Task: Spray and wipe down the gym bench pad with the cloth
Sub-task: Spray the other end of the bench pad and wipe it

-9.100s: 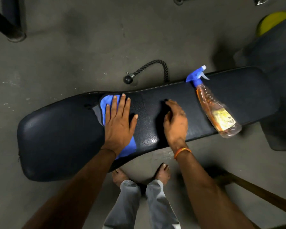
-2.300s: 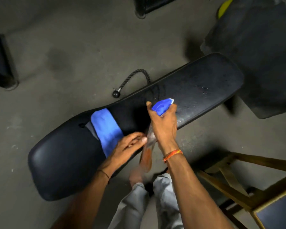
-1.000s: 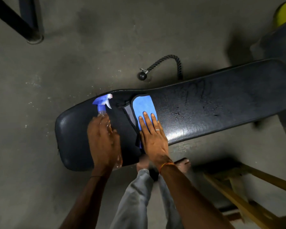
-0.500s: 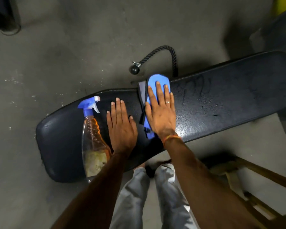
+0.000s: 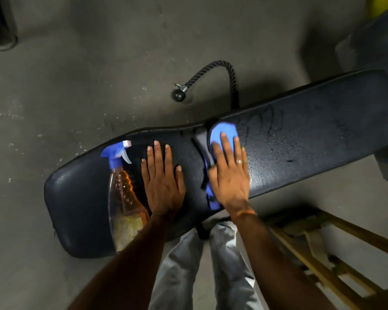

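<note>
A long black bench pad [image 5: 311, 130] runs across the view from lower left to upper right, with wet droplets on its right half. My right hand [image 5: 230, 175] lies flat on a blue cloth [image 5: 222, 133] near the pad's middle, pressing it down. My left hand [image 5: 161, 182] rests flat on the bare pad, fingers spread, holding nothing. A clear spray bottle [image 5: 124, 202] with orange liquid and a blue trigger head lies on the pad just left of my left hand.
A black rope handle [image 5: 211, 72] with a ball end lies on the concrete floor behind the bench. A wooden frame [image 5: 323, 260] stands at lower right. My legs in grey trousers [image 5: 211, 265] are below the pad. A dark padded object [image 5: 372, 39] sits at upper right.
Over the last second my left hand set the spray bottle down on the pad and went flat beside it. My right hand slid the blue cloth to the right along the pad.
</note>
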Demonstrator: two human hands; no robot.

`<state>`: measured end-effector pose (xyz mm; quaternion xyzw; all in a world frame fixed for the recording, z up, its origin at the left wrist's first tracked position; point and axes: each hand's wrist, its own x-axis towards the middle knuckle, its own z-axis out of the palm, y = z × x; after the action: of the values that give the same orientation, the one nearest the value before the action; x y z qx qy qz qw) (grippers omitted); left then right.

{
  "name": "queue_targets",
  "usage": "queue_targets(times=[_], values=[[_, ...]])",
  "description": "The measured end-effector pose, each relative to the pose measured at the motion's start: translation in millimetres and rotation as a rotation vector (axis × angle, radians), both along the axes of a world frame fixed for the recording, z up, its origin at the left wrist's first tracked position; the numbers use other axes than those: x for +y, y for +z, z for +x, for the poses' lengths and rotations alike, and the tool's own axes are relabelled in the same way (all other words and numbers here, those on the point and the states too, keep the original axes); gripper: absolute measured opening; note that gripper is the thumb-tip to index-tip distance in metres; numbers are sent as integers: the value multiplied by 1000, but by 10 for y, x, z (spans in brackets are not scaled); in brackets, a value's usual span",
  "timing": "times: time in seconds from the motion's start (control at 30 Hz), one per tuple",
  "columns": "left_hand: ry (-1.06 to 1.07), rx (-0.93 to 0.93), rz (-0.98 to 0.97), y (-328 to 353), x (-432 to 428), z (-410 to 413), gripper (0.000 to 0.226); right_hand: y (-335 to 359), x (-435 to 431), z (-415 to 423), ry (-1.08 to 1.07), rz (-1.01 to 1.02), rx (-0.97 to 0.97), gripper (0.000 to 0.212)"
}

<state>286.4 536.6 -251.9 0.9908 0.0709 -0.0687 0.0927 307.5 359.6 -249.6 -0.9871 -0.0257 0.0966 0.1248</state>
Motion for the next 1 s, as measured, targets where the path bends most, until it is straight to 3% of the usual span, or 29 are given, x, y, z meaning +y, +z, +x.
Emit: queue_targets(times=[0.13,0.33,0.43,0.6,0.7,0.83,0.9,1.0], values=[[-1,-12,9,-31,7,-2,62,-48,268,647,-79,-4,-17,61],[-7,23,19,18,-13,-1,72,77,-29,-358,132,-40,46,70],[-2,34,33,15,-34,3,73,70,-321,-302,74,-19,36,71],[-19,39,61,-23,-33,-2,72,-54,-109,566,-209,-8,-23,63],[-23,49,64,-10,-33,-1,71,-62,-64,379,-105,-22,-53,61],[-25,56,57,15,-42,-2,69,73,-297,-571,52,-79,9,64],[-22,42,59,10,-51,-10,69,81,-456,-662,23,-81,38,66],[-26,29,61,-15,-46,-22,68,12,-456,-104,-133,3,-21,63]])
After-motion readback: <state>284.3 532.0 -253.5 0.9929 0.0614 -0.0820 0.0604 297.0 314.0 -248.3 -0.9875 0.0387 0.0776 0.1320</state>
